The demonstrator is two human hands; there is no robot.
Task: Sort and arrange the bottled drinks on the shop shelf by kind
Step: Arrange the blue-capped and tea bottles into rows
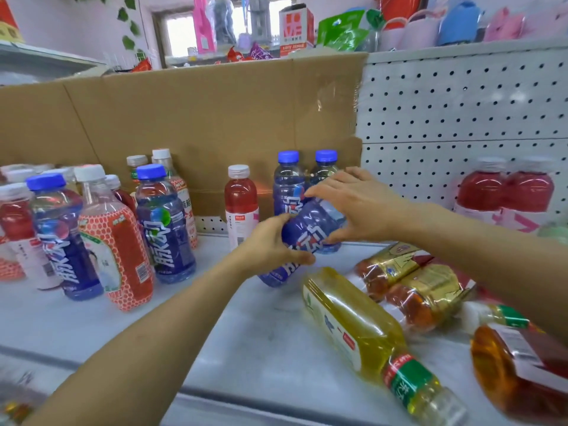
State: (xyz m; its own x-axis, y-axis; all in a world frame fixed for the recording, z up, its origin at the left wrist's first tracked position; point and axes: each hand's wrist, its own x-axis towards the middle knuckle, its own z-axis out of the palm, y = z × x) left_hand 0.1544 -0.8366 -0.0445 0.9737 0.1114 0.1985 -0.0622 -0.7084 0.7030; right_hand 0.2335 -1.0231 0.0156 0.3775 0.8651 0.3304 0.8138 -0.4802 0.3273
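blue bottle (307,238) held tilted in both hands above the white shelf (261,321).

left hand (270,245) wraps around its lower body; right hand (350,204) lies over its upper end with fingers spread, so its cap is hidden. it is just in front of two upright blue-capped bottles (305,179) at the cardboard backing (199,118), beside a standing red drink (241,201). more blue and red bottles (92,229) stand at left; a yellow tea bottle (365,330) and amber bottles (415,284) lie on their sides at right.
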